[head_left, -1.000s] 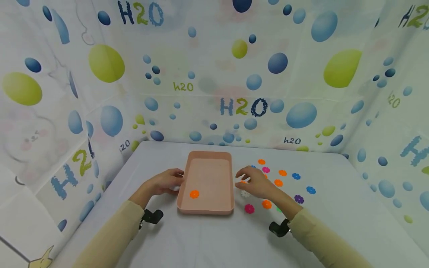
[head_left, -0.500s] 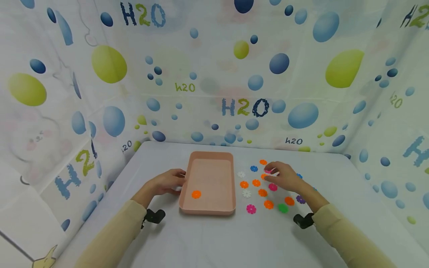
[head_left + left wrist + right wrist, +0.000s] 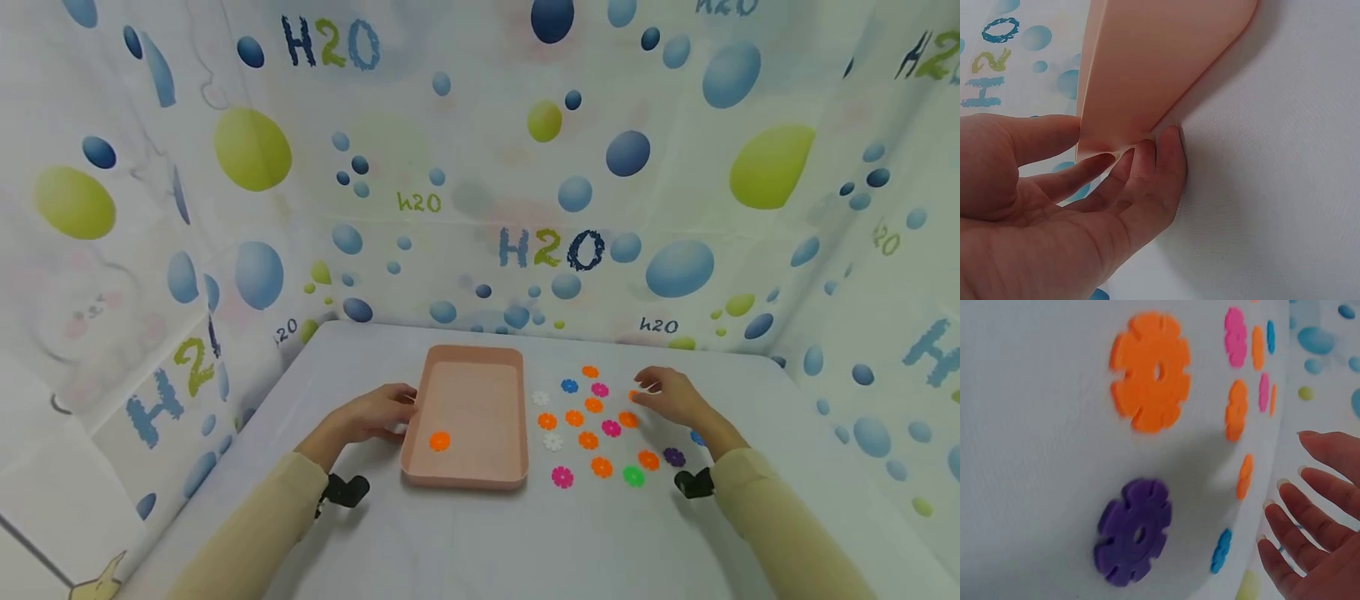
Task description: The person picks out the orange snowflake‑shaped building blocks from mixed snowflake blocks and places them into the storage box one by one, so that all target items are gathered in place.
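My left hand (image 3: 373, 414) rests at the left side of a shallow pink tray (image 3: 486, 478). In the left wrist view its thumb tip touches the upper rim and the bent fingertips lie against the outer wall, low by the table. A notched orange disc (image 3: 439, 442) with a centre hole lies in the tray. At the right, my right hand (image 3: 674, 400) hovers over the table with loosely bent, spread fingers and nothing between them. Beneath its fingertips is another orange disc (image 3: 1244, 477), with a blue disc (image 3: 1221, 550) close by.
Several notched discs lie scattered right of the tray, among them a purple disc (image 3: 674, 457), a green disc (image 3: 633, 476), a white disc (image 3: 552, 442) and a pink disc (image 3: 562, 477). A white cloth (image 3: 465, 550) covers the table. A patterned curtain (image 3: 465, 167) surrounds it.
My right hand has moved right from beside the tray, across the scattered discs to their far right side. The left hand stays at the tray. The view has shifted slightly.
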Tool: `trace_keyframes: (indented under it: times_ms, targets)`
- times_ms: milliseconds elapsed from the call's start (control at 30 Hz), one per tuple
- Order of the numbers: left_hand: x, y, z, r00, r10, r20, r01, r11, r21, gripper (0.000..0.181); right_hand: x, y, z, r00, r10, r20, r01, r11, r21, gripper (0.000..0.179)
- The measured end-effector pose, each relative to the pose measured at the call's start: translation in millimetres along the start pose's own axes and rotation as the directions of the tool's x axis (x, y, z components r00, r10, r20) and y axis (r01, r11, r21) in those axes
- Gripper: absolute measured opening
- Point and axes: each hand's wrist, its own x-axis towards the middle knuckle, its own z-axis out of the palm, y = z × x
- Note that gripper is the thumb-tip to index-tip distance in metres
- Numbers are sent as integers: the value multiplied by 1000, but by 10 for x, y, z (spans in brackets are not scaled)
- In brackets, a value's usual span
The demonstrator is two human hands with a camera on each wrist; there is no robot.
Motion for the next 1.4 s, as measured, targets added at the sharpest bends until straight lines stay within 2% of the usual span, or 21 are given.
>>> trace_keyframes:
  times_ms: [200, 333, 433, 600, 833, 1033, 1100, 1267, 1400]
  targets:
    - [15, -68, 42, 1000, -10, 7, 10, 1000, -9, 51, -27, 204, 1, 994, 96, 58, -96, 995, -16, 44]
    - [13, -78, 45, 1000, -9, 0, 9, 1000, -4, 51, 11, 276, 24, 981, 172, 91, -171, 985, -15, 48]
    - [10, -71, 37, 1000, -12, 0, 12, 1000, 1, 52, 44, 288, 37, 975, 194, 104, -195, 981, -7, 49]
    - [-1, -39, 24, 1000, -13, -1, 13, 1000, 2, 52, 83, 244, 28, 973, 201, 114, -202, 979, 1, 46]
    - [-19, 0, -3, 1000, -10, -7, 10, 1000, 13, 52, 91, 150, 31, 971, 225, 85, -227, 974, 11, 38]
    - [-19, -47, -8, 1000, -12, -2, 12, 1000, -3, 52, 80, 117, 96, 961, 262, 89, -263, 965, 4, 39]
    - [-19, -63, 5, 1000, -16, -2, 16, 1000, 1, 52, 82, 118, 101, 960, 263, 95, -261, 965, -31, 37]
    - [-4, -49, 30, 1000, -20, -1, 20, 1000, 9, 52, 104, 116, 61, 972, 222, 71, -212, 969, -125, 27]
    - [20, 6, 19, 1000, -7, -4, 7, 1000, 5, 50, 118, 122, 17, 985, 172, 17, -169, 980, -106, 22]
